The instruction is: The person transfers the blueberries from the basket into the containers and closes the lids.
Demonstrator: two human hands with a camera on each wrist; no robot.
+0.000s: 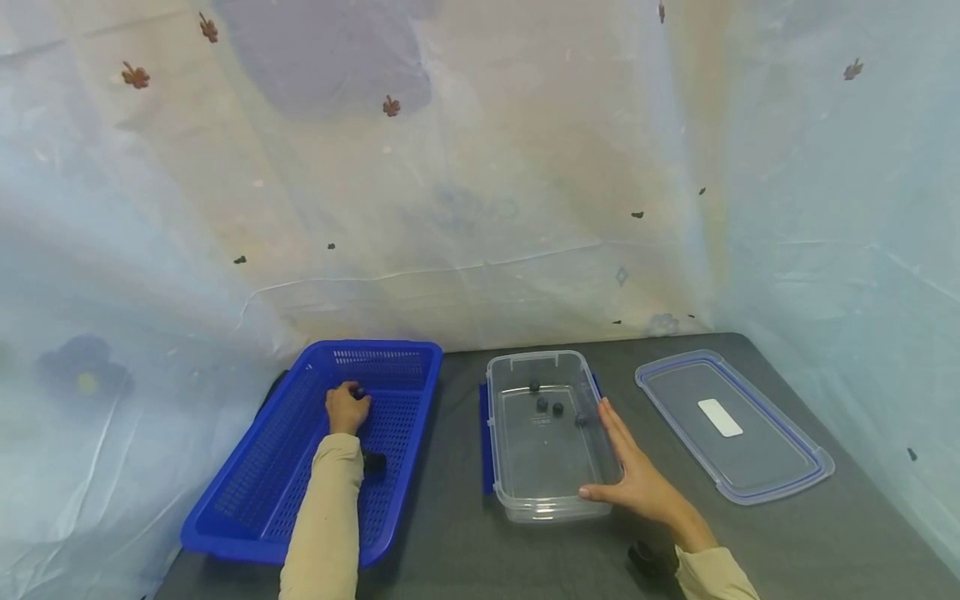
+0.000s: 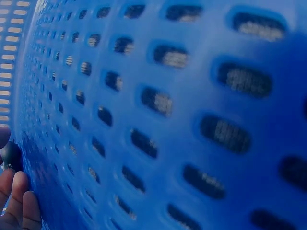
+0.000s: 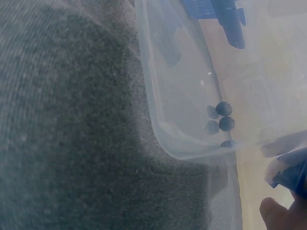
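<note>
My left hand (image 1: pixel 347 410) reaches into a blue perforated plastic basket (image 1: pixel 247 492) and pinches a dark blueberry (image 2: pixel 11 155) between thumb and fingertips, low by the basket's wall. To the right stands a clear plastic container (image 1: pixel 543 505) without its lid, several blueberries (image 3: pixel 224 109) lying on its floor toward the far end. My right hand (image 1: pixel 637 483) rests against the container's right side, fingers extended along the wall and thumb at the near right corner. In the right wrist view, its fingertip (image 3: pixel 274 211) shows beside a blue side clip (image 3: pixel 290 167).
A clear lid (image 1: pixel 675 379) with a blue seal and a white label lies flat at the right of the dark grey tabletop (image 1: pixel 465 533). Another blue clip (image 1: pixel 486 442) hangs at the container's left side. Patterned plastic sheeting (image 1: pixel 480 192) encloses the table behind and at both sides.
</note>
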